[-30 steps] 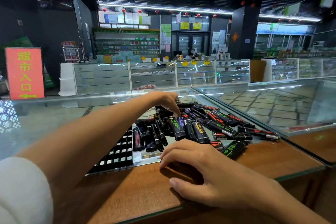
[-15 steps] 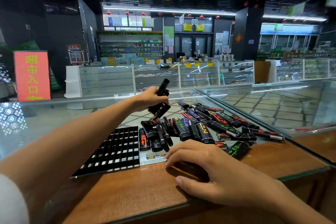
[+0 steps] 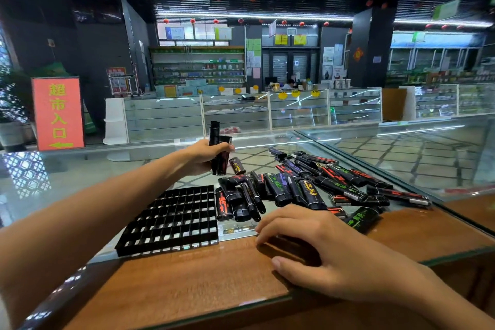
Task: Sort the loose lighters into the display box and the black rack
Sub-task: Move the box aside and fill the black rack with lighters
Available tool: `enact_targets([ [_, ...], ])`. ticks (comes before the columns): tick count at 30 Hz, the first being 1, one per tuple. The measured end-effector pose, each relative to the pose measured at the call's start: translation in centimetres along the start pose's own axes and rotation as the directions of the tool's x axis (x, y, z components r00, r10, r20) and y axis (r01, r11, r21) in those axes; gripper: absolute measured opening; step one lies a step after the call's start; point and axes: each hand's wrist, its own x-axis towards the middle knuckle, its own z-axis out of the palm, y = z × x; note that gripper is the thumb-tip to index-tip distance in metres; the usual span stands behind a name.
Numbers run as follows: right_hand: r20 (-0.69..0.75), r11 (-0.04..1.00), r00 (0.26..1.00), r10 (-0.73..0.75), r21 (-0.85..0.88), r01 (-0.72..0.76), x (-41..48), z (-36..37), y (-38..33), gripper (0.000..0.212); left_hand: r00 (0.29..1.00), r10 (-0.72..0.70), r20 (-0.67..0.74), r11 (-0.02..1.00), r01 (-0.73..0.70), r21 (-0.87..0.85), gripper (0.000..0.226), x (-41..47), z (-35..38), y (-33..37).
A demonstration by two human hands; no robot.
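Brown wood of the counter (image 3: 187, 278) bears the right hand (image 3: 321, 246), fingers loosely spread and holding nothing, seemingly as a brace. Just past its fingertips lie the loose lighters (image 3: 308, 187), with the black rack (image 3: 174, 218) to its left. Farther out, the left hand (image 3: 202, 155) grips a few upright lighters (image 3: 214, 131), likely squaring them for slotting.

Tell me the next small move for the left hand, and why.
Probably bring the left hand down to the black gridded plastic rack and slot one lighter into a cell. It grips a few black stick-shaped lighters upright above the glass counter, and no lighter shows in the rack's cells.
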Motion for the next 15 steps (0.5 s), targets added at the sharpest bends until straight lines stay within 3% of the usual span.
enact_targets([
  [2,-0.002,1.0,1.0,0.005,0.0,-0.005,0.0,0.0,-0.1,0.029,1.0,0.012,-0.029,1.0,-0.012,-0.015,0.04,-0.2,-0.3,0.0],
  [7,-0.017,1.0,1.0,-0.005,-0.014,0.005,0.1,0.1,-0.1,0.027,0.991,0.096,-0.094,0.988,-0.107,-0.111,0.003,-1.3,-1.8,-0.4],
  [15,-0.035,1.0,0.999,0.006,0.005,-0.005,0.1,0.1,-0.2,0.023,0.99,0.137,-0.028,0.99,-0.138,-0.031,0.009,-3.6,-1.8,-1.0],
])
